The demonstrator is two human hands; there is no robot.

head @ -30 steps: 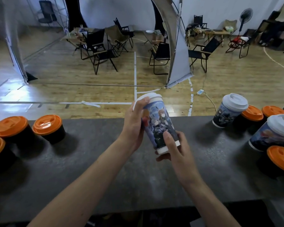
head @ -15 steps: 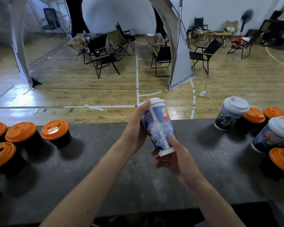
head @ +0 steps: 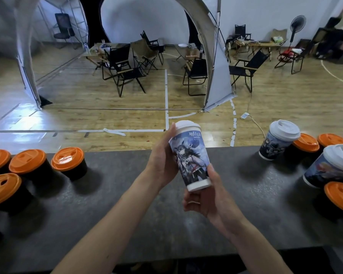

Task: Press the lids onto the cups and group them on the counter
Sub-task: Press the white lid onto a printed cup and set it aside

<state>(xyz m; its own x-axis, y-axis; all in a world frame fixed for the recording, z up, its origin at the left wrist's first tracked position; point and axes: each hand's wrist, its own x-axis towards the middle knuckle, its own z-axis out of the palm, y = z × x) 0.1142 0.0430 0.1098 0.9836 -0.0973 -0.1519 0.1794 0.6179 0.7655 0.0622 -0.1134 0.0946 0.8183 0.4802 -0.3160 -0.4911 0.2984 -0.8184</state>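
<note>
Reaching out over the near edge of the counter (head: 117, 210), both bare forearms meet at a printed cup (head: 190, 157). It is held in the air above the grey, mottled top, and its upper end leans left and away. The right hand (head: 208, 198) cradles the base, fingers curled beneath and thumb laid up the side. The left hand (head: 162, 165) wraps the upper wall from the left, a fingertip reaching the rim of the white lid (head: 187, 125) seated on the cup.

On the counter to the left, four black cups with orange lids (head: 68, 162) stand in a tight cluster. To the right, two more lidded printed cups (head: 276, 142) stand among three orange-lidded ones (head: 341, 196).

Beyond the far edge lies a glossy wooden floor (head: 77, 95) marked with white tape lines (head: 166, 91), with a power strip (head: 245, 115) lying on it. Farther back, a pale arched tent (head: 218, 72) shelters black folding chairs (head: 127, 74) and small tables. A standing fan (head: 297, 24) rises by the white back wall.
</note>
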